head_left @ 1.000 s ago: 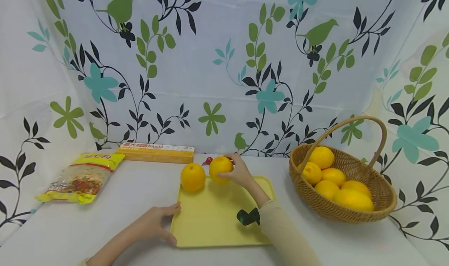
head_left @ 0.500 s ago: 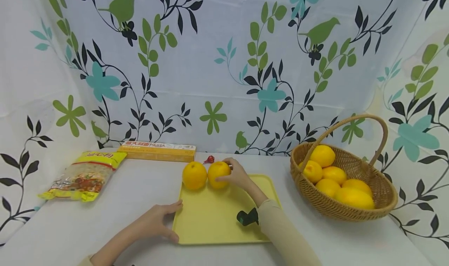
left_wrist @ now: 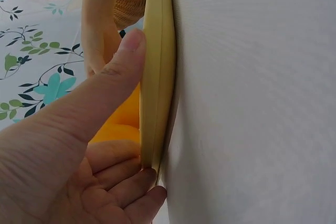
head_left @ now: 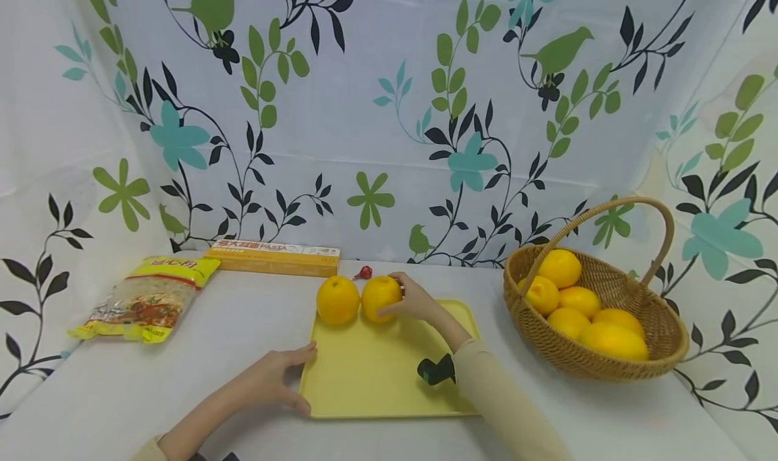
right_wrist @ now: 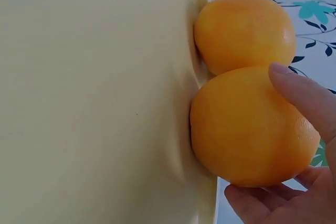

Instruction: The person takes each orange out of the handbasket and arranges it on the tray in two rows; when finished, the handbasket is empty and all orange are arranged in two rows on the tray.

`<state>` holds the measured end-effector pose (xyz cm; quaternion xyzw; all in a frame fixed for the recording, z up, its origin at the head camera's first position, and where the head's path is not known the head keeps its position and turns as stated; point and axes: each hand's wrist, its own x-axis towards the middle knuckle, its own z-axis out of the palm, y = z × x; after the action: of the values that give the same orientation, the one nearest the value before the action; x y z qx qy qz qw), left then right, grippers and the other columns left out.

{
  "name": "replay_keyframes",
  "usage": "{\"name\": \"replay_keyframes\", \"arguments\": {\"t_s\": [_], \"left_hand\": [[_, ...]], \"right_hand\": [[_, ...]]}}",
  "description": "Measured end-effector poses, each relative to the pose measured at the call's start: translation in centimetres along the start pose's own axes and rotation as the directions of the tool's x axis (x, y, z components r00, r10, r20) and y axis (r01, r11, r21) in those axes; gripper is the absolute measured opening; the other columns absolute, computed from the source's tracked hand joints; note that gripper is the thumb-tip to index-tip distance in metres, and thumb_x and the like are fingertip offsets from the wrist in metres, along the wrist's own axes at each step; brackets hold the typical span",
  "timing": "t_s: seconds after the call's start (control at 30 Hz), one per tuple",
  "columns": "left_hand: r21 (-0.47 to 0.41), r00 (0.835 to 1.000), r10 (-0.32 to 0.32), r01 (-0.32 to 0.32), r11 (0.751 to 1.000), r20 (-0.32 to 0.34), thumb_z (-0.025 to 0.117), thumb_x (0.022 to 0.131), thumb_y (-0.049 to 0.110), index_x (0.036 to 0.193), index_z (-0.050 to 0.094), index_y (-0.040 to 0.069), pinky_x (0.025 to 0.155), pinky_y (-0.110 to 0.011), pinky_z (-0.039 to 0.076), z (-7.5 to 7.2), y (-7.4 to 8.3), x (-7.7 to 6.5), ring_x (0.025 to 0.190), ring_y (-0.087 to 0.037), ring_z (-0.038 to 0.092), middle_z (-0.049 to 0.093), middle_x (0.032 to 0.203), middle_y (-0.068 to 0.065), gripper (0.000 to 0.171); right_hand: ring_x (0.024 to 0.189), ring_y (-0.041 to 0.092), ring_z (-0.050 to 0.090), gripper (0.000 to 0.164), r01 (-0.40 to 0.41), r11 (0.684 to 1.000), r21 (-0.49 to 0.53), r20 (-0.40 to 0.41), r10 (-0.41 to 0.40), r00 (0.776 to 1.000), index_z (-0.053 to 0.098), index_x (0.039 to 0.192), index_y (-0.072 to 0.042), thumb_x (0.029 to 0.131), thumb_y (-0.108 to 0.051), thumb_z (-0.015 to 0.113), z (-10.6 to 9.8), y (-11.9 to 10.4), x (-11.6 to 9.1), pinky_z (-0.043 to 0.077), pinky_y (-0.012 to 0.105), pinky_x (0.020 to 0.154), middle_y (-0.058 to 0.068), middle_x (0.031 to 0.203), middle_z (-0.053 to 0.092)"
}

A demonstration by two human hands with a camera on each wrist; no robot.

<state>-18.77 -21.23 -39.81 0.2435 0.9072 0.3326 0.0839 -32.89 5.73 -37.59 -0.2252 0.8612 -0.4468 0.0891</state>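
Observation:
My right hand (head_left: pixel 415 299) holds an orange (head_left: pixel 378 299) at the back edge of a pale yellow tray (head_left: pixel 383 373). In the right wrist view the thumb lies on one side of this orange (right_wrist: pixel 252 129) and fingertips on the other. A second orange (head_left: pixel 338 300) touches it at the tray's back left corner. My left hand (head_left: pixel 272 382) rests against the tray's left side, fingers and thumb spread apart. The left wrist view shows the thumb (left_wrist: pixel 113 72) along the tray rim (left_wrist: pixel 157 77), and the slightly bent fingertips touching it lower down.
A wicker basket (head_left: pixel 535 333) with several yellow-orange fruits stands on the right. At the left lies a yellow noodle packet (head_left: pixel 148 299), beside a long pasta box (head_left: pixel 273 257). Behind the oranges is a small red thing (head_left: pixel 365 273). A patterned curtain (head_left: pixel 389 110) hangs behind the table.
My right hand has moved the orange slightly left, closing the gap to the other orange, and still holds it. The left hand stays at the tray's side. The view has shifted slightly.

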Motion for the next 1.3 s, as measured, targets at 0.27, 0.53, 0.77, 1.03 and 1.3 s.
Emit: {"name": "replay_keyframes", "arguments": {"t_s": [0.27, 0.53, 0.77, 1.03, 1.3], "left_hand": [[-0.024, 0.999, -0.03, 0.03, 0.999, 0.024, 0.079, 0.057, 0.041, 0.126, 0.045, -0.007, 0.096, -0.053, 0.03, 0.2, 0.2, 0.3, 0.12, -0.039, 0.035, 0.036, 0.134, -0.022, 0.091], [-0.014, 1.0, -0.02, 0.021, 1.0, 0.02, 0.079, 0.057, 0.041, 0.126, 0.045, -0.007, 0.095, -0.053, 0.03, 0.1, 0.2, 0.2, 0.119, -0.04, 0.035, 0.036, 0.134, -0.023, 0.091], [-0.036, 0.997, -0.062, 0.064, 0.997, 0.034, 0.08, 0.057, 0.04, 0.127, 0.044, -0.006, 0.096, -0.054, 0.029, 0.0, 0.4, 0.3, 0.121, -0.04, 0.034, 0.036, 0.135, -0.021, 0.092], [-0.032, 0.997, -0.071, 0.072, 0.997, 0.033, 0.079, 0.057, 0.041, 0.127, 0.045, -0.005, 0.096, -0.054, 0.029, -0.1, 0.6, 0.3, 0.12, -0.04, 0.034, 0.036, 0.135, -0.021, 0.091], [-0.023, 0.998, -0.064, 0.064, 0.998, 0.018, 0.08, 0.056, 0.04, 0.126, 0.045, -0.007, 0.096, -0.053, 0.03, -0.1, 0.6, 0.2, 0.12, -0.039, 0.035, 0.037, 0.134, -0.022, 0.091]], "right_hand": [[0.108, 0.027, 0.045, 0.077, -0.033, 0.999, -0.038, -0.005, 0.033, 0.999, 0.036, 0.13, -0.004, 0.068, -0.024, 0.078, -0.2, 0.1, -0.4, 0.037, 0.042, 0.095, 0.011, 0.123, 0.046], [0.119, 0.03, 0.039, 0.079, -0.015, 0.999, -0.038, -0.029, 0.014, 0.999, 0.033, 0.134, 0.001, 0.071, -0.021, 0.076, -1.6, -0.9, -0.9, 0.034, 0.039, 0.098, 0.017, 0.132, 0.041], [0.12, 0.03, 0.039, 0.074, 0.071, 0.997, -0.04, -0.038, -0.073, 0.997, 0.035, 0.131, 0.006, 0.075, -0.023, 0.073, -4.0, -1.2, -1.9, 0.034, 0.039, 0.098, 0.02, 0.132, 0.041], [0.122, 0.03, 0.036, 0.075, 0.161, 0.986, -0.043, -0.029, -0.163, 0.986, 0.031, 0.135, 0.004, 0.078, -0.023, 0.07, -6.8, -1.9, -3.8, 0.033, 0.039, 0.099, 0.02, 0.134, 0.038], [0.123, 0.032, 0.034, 0.068, 0.198, 0.98, 0.017, -0.06, -0.196, 0.979, 0.031, 0.134, 0.006, 0.08, -0.014, 0.068, -9.2, -3.4, -6.2, 0.027, 0.041, 0.102, 0.023, 0.133, 0.037]]}}
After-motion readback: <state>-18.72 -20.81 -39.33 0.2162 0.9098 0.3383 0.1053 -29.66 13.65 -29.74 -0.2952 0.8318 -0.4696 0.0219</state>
